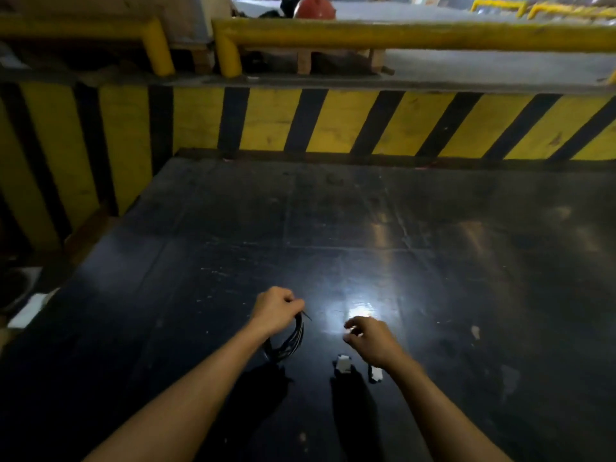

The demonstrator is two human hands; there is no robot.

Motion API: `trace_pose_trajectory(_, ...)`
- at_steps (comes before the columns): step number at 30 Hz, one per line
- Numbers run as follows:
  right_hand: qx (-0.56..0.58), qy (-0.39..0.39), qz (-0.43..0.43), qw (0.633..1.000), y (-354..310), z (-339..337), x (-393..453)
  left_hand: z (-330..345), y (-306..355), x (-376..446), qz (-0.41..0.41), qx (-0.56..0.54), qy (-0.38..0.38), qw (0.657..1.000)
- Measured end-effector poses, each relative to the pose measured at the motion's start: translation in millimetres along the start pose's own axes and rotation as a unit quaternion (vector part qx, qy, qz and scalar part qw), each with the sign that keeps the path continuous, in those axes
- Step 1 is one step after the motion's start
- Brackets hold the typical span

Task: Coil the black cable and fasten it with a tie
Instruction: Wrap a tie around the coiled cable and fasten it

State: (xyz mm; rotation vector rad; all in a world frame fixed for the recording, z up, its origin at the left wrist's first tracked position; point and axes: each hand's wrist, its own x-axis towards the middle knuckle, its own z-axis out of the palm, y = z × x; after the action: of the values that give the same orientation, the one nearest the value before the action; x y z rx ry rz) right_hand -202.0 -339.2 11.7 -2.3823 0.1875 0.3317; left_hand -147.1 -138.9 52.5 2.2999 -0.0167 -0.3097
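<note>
Left hand (278, 308): fist closed around the coiled black cable (286, 341), loops hanging gathered above the worktop (333, 228) for tying. Right hand (368, 338): half-curled nearby, contents indistinct.

Cable (289, 341): black. Worktop (333, 228): glossy black. Barrier wall (333, 125): yellow with diagonal black stripes. Guard rails (400, 36): yellow.

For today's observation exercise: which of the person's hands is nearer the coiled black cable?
Left. The left hand is closed on the top of the cable, whose loops hang below it. The right hand is apart from it, off to the right.
</note>
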Motion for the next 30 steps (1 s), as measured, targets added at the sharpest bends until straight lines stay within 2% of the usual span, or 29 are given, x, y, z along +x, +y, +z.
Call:
trace_pose_trajectory(3, -0.087, -0.072, 0.003, 0.994, 16.8, 22.8, 13.6, -5.8, -12.7, -5.1, -0.047, 0.001, 0.016, 0.999)
trace_pose_trajectory(6, -0.150, -0.090, -0.010, 0.985, 23.1, 35.8, 18.5, -4.7, -20.7, -10.7, -0.066, -0.005, 0.030, 0.997)
trace_pose_trajectory(10, -0.142, -0.105, -0.022, 0.984, 27.2, 42.0, 23.2, -3.1, -26.0, -15.7, -0.085, 0.008, 0.041, 0.996)
trace_pose_trajectory(13, -0.085, -0.100, -0.044, 0.990, 24.9, 34.2, 26.1, -4.0, -21.6, -19.1, -0.076, 0.025, 0.022, 0.997)
trace_pose_trajectory(16, 0.044, -0.055, -0.070, 0.995, 11.8, 9.2, 30.3, -6.9, -7.9, -20.0, -0.039, 0.033, -0.006, 0.999)
trace_pose_trajectory(18, 0.169, -0.040, -0.080, 0.982, -4.1, -15.4, 32.9, -12.0, 5.7, -20.0, -0.005, 0.029, -0.004, 1.000)
trace_pose_trajectory(21, 0.330, -0.037, -0.093, 0.939, -33.6, -52.3, 32.2, -21.0, 31.7, -19.1, 0.041, -0.015, -0.018, 0.999)
trace_pose_trajectory(24, 0.368, -0.010, -0.134, 0.920, -61.2, -84.5, 29.9, -31.3, 60.5, -16.7, 0.092, -0.056, -0.030, 0.994)
trace_pose_trajectory(30, 0.360, 0.059, -0.213, 0.906, -90.9, -129.2, 18.4, -51.0, 106.8, -15.2, 0.190, -0.120, -0.048, 0.973)
